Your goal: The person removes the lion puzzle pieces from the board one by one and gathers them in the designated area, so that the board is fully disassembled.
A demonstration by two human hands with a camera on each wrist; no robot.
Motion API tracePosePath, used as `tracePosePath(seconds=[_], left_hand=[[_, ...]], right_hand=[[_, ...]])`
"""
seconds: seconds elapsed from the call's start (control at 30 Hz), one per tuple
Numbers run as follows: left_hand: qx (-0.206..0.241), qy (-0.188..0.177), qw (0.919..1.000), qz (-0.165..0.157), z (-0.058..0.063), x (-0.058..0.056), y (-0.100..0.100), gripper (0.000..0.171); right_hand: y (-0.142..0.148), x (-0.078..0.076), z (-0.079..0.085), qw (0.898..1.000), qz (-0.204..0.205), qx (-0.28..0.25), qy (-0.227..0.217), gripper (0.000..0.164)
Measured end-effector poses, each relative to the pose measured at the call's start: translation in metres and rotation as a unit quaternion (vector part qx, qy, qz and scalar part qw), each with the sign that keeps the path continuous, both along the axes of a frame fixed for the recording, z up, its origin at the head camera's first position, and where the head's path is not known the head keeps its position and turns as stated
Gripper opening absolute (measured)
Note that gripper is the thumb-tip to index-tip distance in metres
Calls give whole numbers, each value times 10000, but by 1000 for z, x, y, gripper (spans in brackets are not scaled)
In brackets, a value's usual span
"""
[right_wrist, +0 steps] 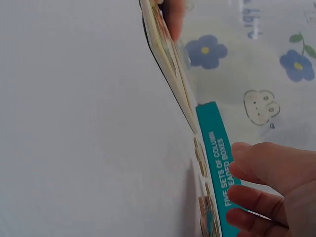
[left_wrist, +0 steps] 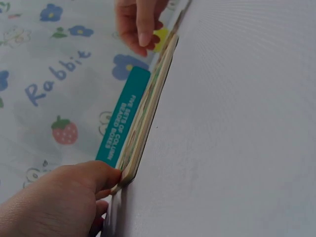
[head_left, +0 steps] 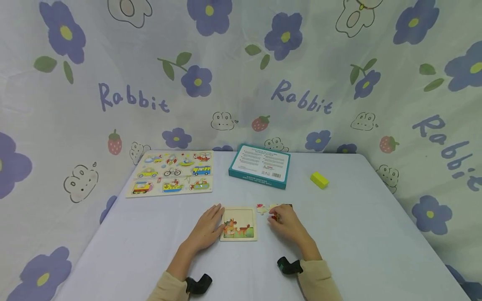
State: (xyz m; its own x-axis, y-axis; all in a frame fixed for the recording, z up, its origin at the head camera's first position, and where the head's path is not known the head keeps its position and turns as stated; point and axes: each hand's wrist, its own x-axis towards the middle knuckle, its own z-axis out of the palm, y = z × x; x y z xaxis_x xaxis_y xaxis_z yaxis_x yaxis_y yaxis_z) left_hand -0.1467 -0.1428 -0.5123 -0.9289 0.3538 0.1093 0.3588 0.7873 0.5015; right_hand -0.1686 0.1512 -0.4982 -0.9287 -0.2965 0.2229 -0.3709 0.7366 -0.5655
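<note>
A square wooden puzzle tray (head_left: 241,208), partly filled with a picture of an animal on grass, lies before me. Along its left edge my left hand (head_left: 205,228) rests with its fingers extended, and its thumb (left_wrist: 106,173) presses on the rim. To the right of the tray, my right hand (head_left: 288,221) hovers over loose jigsaw pieces with its fingers bent downward. In the right wrist view its fingertips stand a little apart from the pieces (right_wrist: 210,212). A reddish piece (head_left: 277,217) shows under this hand, partly hidden. One piece (head_left: 261,208) lies uncovered beside the tray.
Behind the tray, a teal-edged box (head_left: 260,165) lies flat. A vehicle puzzle board (head_left: 171,173) lies at the back left, and a yellow block (head_left: 319,180) at the back right. A patterned cloth (head_left: 241,75) hangs behind the white table (head_left: 361,234).
</note>
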Motion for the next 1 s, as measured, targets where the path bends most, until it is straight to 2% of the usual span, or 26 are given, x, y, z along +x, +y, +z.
tracePosePath(seconds=[0.13,0.23,0.4,0.67,0.83,1.0], left_hand=[[-1,-65,10000,-3,0,1,0,57],[-37,-124,9999,-3,0,1,0,57],[32,-26,10000,-28,-2,1,0,57],[-39,-138,9999,54,-1,0,0,58],[-46,-172,9998,70,0,0,0,59],[-54,-141,9999,52,0,0,-1,59]], right_hand=[[-12,4,-2,9986,374,-124,362,11],[-21,8,-4,9965,657,-164,484,11],[-35,11,-6,9915,1136,-189,610,9],[-50,13,-9,9857,1472,-420,699,11],[-59,10,-14,9782,1823,-498,863,9],[-66,9,-16,9769,1897,-543,816,10]])
